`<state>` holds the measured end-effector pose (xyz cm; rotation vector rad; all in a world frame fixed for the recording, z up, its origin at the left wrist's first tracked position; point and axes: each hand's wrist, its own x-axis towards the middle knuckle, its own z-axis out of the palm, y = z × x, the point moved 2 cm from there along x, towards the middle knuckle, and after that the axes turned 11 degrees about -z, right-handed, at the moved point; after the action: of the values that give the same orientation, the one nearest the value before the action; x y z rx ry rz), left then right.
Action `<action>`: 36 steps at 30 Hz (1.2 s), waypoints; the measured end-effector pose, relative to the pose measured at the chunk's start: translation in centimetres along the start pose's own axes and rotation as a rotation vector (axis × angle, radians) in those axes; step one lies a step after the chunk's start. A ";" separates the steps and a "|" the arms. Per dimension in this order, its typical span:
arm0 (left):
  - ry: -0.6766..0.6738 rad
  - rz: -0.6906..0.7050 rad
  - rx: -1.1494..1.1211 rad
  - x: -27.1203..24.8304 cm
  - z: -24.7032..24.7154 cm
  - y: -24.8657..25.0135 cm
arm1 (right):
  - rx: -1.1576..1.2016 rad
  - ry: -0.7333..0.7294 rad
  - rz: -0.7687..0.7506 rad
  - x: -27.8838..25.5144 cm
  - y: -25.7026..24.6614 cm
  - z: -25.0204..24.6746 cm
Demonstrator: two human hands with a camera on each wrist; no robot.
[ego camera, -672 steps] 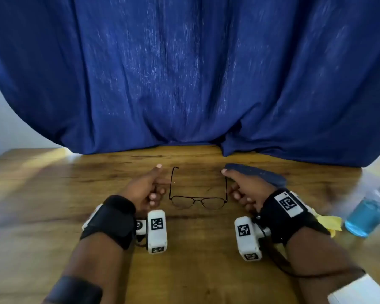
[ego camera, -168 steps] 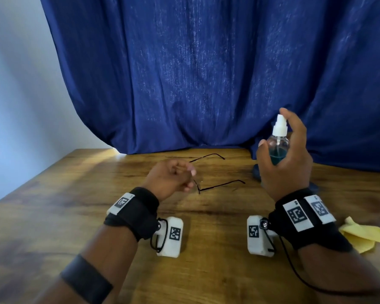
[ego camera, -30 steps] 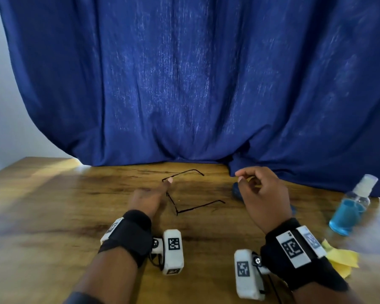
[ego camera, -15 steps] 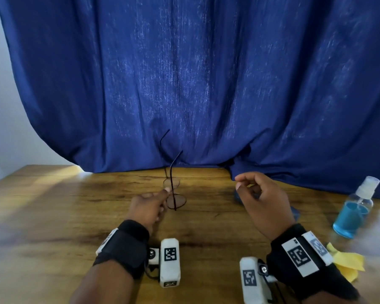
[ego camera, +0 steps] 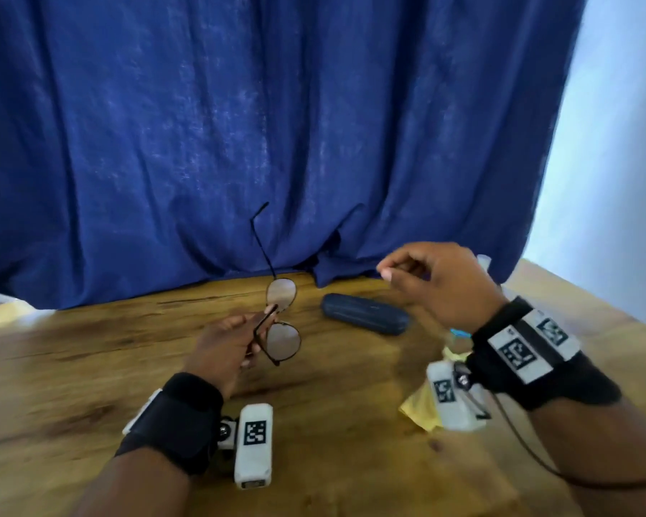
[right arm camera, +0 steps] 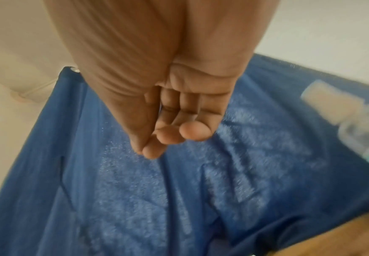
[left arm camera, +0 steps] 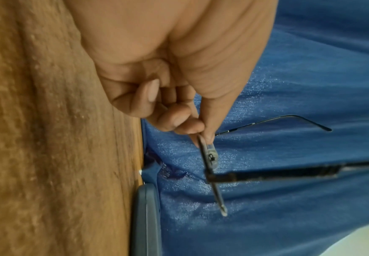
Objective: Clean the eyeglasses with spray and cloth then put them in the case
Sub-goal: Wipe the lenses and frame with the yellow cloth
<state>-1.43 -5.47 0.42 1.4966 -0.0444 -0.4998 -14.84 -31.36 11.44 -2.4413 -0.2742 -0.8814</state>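
We count 1 pair of glasses (ego camera: 281, 322) with 2 lenses, 1 closed case (ego camera: 364, 313), 1 spray bottle (right arm camera: 352, 119), 1 yellow cloth (ego camera: 420, 408), 2 hands, left (ego camera: 226, 348) and right (ego camera: 439, 283), 2 wrist cameras, 1 blue curtain (ego camera: 239, 125) and 1 worktop (ego camera: 332, 423).

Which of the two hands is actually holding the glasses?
The left hand pinches the eyeglasses at the frame; the right hand hovers above the table with loosely curled fingers, holding nothing.
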 end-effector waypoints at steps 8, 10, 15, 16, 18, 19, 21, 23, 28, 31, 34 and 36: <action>-0.012 -0.089 -0.013 -1.0 0.9 -0.8 | -0.391 -0.627 0.111 -7.2 5.4 -1.6; -0.004 -0.104 0.020 -0.9 0.8 -1.0 | -0.396 -0.673 0.099 -8.2 6.0 -1.0; 0.003 -0.122 0.052 -1.2 1.3 -1.1 | -0.520 -0.793 0.021 -7.4 5.2 -0.3; 0.005 -0.123 0.060 -1.3 1.4 -1.0 | -0.569 -0.819 -0.006 -7.0 4.8 0.1; 0.014 -0.117 0.060 -1.3 1.3 -0.9 | -0.616 -0.828 -0.031 -5.9 4.1 0.6; 0.017 -0.110 0.060 -1.2 1.2 -0.9 | -0.602 -0.796 -0.023 -5.1 3.9 0.7; 0.024 -0.081 0.051 -1.1 1.0 -0.7 | -0.481 -0.612 0.023 -2.6 3.5 0.1; 0.032 -0.052 0.045 -1.1 0.8 -0.6 | -0.316 -0.312 0.102 0.3 2.9 -0.8; 0.074 0.061 0.136 -1.3 0.6 -0.1 | 0.486 0.334 0.413 4.2 2.3 0.2; 0.113 0.123 0.195 -1.5 0.5 0.1 | 0.835 0.268 0.595 3.6 3.0 5.1; 0.150 0.159 0.212 -1.4 0.5 0.1 | 1.108 0.112 0.655 1.8 3.3 9.2; 0.167 0.166 0.236 -1.3 0.4 0.0 | 1.193 0.074 0.634 0.9 3.8 10.4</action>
<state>-2.75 -5.35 0.81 1.7446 -0.0985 -0.2401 -7.20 -28.97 3.71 -1.2377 0.0318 -0.3254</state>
